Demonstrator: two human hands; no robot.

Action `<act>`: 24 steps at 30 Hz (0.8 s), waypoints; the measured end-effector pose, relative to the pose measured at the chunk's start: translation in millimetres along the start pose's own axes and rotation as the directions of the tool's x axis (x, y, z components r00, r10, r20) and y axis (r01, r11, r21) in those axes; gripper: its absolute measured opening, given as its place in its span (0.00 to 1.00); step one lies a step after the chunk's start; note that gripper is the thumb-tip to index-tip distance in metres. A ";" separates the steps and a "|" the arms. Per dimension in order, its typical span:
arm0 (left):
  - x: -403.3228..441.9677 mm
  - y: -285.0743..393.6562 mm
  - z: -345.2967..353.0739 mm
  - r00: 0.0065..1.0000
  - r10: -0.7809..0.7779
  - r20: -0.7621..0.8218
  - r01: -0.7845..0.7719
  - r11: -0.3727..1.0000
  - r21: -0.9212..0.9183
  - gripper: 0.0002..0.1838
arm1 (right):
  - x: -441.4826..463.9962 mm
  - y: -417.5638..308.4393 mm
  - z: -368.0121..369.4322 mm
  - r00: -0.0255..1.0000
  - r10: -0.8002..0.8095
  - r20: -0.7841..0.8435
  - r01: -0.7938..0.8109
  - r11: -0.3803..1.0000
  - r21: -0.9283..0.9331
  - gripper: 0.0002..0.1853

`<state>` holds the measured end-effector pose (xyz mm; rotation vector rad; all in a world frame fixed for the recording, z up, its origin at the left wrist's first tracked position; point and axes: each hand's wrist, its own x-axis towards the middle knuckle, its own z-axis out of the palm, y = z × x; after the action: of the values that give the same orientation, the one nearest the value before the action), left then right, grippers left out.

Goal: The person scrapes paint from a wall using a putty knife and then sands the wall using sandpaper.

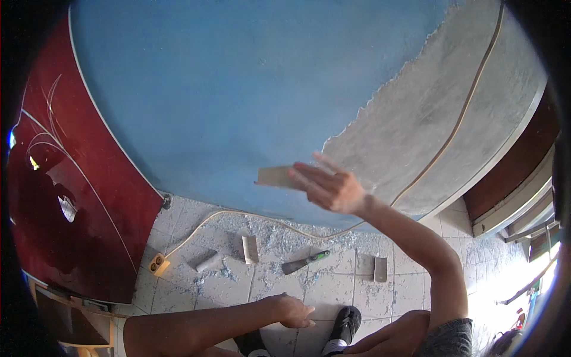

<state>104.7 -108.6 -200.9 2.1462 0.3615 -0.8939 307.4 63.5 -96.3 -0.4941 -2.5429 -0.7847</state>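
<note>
My right hand (334, 189), slightly blurred, is closed on a flat, tan rectangular piece that looks like sandpaper (275, 177). It is raised in front of the lower part of the blue wall (256, 89), close to the ragged edge where paint gives way to bare grey plaster (410, 137). Whether the piece touches the wall I cannot tell. Lower down, my left hand (295, 310) hangs over the floor with its fingers loosely apart, holding nothing. Between wall and feet lie a scraper (305, 262) with a green-tipped handle and several curled grey sheets (250, 250).
Paint flakes (279, 229) litter the tiled floor (333, 291) along the wall. A pale cable (458, 119) runs down the plaster and across the floor to a yellow socket block (157, 264). A glossy dark red panel (77, 178) stands on the left.
</note>
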 end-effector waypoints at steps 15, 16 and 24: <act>-16.6 -2.8 -67.7 0.947 -0.194 -0.256 0.216 0.974 0.063 0.30 | 67.0 68.5 -87.5 0.982 0.179 -0.061 -0.187 0.867 -0.461 0.33; -25.6 -6.8 -82.4 0.917 -0.228 -0.326 0.259 0.965 0.052 0.29 | 70.0 67.2 -85.8 0.984 0.176 -0.029 -0.168 0.858 -0.486 0.32; -95.9 -93.2 -197.7 0.586 -0.679 -0.443 0.739 0.672 -0.052 0.25 | 92.9 87.6 -80.5 0.998 -0.004 0.063 0.036 0.861 -0.508 0.33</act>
<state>84.1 103.8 -94.2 2.3310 1.5316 -0.8533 292.1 102.5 48.7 -0.6614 -2.3766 -1.4859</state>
